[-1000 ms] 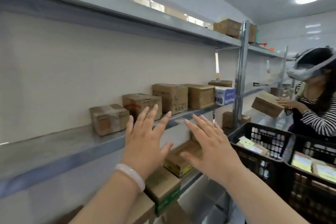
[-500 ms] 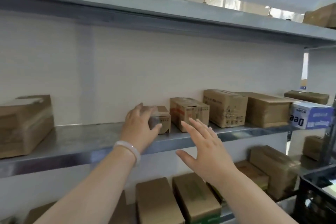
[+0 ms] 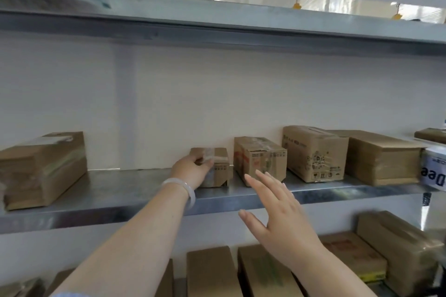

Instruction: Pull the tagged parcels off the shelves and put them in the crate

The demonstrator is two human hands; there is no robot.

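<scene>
My left hand point(image 3: 193, 171), with a white bangle on the wrist, grips a small taped cardboard parcel point(image 3: 218, 168) standing on the metal shelf point(image 3: 120, 190); fingers curl over its top left edge. My right hand point(image 3: 277, 214) hovers in front of the shelf edge with fingers spread and straight, holding nothing, just below a second brown parcel point(image 3: 260, 160). No crate is in view.
More cardboard boxes line the shelf: a large one at the left point(image 3: 41, 169), two bigger ones to the right point(image 3: 313, 152) point(image 3: 383, 157), and a white-and-blue box point(image 3: 434, 169) at the right edge. Several boxes point(image 3: 210, 272) lie on the shelf below. Another shelf point(image 3: 217, 21) spans overhead.
My view turned left and closer to the shelf; the crates and the other person left the frame. My left hand reached the small parcel and closed around it. My right hand stayed open nearby.
</scene>
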